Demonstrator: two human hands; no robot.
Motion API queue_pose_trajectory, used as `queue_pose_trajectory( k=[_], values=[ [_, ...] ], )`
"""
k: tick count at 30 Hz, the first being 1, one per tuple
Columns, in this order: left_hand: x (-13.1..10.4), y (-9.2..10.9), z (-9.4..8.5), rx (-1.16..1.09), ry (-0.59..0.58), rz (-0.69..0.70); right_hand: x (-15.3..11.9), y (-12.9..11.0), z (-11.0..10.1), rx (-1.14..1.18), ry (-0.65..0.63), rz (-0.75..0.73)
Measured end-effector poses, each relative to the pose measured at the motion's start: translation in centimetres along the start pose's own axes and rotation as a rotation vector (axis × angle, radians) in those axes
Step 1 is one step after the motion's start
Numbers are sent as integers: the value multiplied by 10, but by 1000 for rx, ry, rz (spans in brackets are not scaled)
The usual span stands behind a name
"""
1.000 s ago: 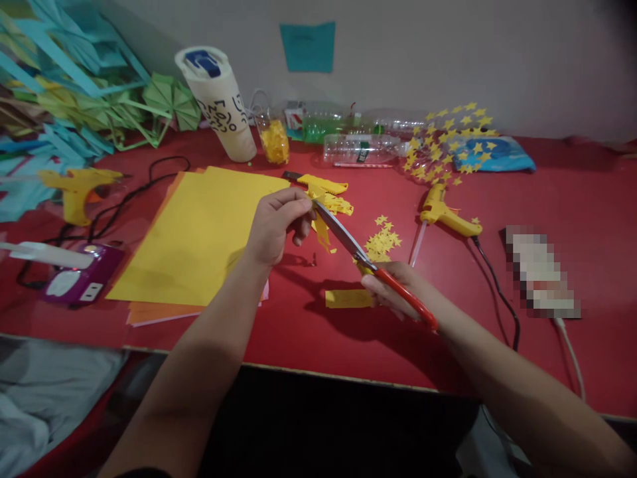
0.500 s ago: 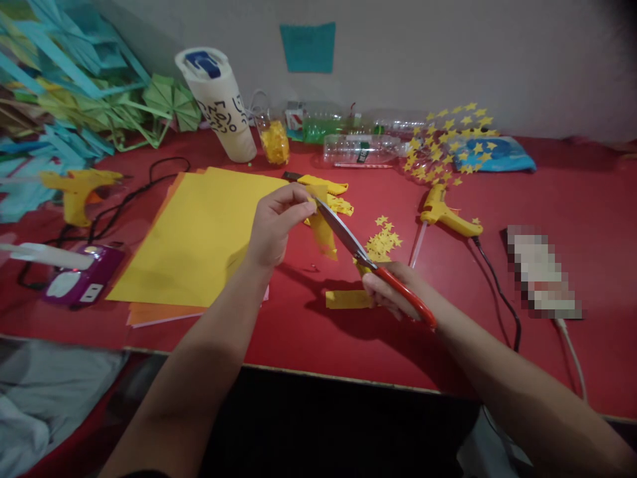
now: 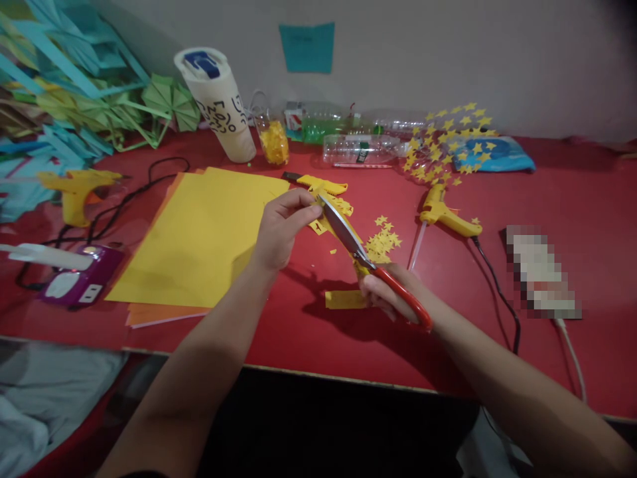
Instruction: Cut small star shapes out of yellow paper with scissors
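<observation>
My left hand [image 3: 287, 226] is closed, pinching a small piece of yellow paper [image 3: 318, 192] between thumb and fingertips. Scissors [image 3: 343, 229] with red handles are gripped in my right hand [image 3: 385, 292], their blades slanting up to the left hand's fingertips. The blades look nearly closed and partly hide the paper. Beneath the right hand lies a yellow paper strip [image 3: 343, 299]. Just behind the scissors is a pile of small yellow paper stars [image 3: 382, 241]. A yellow utility knife [image 3: 323, 184] and yellow paper scraps [image 3: 343, 205] lie beyond the left hand.
Yellow sheets [image 3: 194, 232] cover orange ones on the red table [image 3: 288, 338]. Hot glue guns [image 3: 450, 218] with cords, a purple power socket [image 3: 82, 275], a phone [image 3: 542, 272], a tumbler [image 3: 219, 106] and plastic bottles [image 3: 361, 150] stand or lie around. Folded paper [image 3: 99, 86] fills the far left.
The yellow strip that hung below my left fingers no longer shows there. A tiny yellow bit now appears below the blades. My left hand has shifted slightly right.
</observation>
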State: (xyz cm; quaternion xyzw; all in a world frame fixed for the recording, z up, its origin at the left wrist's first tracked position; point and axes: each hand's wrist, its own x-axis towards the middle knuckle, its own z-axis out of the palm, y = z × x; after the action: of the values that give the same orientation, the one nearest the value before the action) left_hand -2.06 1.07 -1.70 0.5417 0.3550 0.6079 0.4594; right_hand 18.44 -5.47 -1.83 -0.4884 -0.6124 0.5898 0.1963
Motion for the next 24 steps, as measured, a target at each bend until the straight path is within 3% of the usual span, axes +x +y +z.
queue_pose_trajectory(
  k=[7, 13, 24],
  values=[
    [-1, 0, 0, 61, -7, -18, -1, 1, 2, -3, 15, -18],
    [-2, 2, 1, 84, -13, -24, -2, -8, 6, 8, 40, 84],
    [-2, 2, 5, 32, -3, -36, -4, -11, 10, -11, 52, 124]
  ],
)
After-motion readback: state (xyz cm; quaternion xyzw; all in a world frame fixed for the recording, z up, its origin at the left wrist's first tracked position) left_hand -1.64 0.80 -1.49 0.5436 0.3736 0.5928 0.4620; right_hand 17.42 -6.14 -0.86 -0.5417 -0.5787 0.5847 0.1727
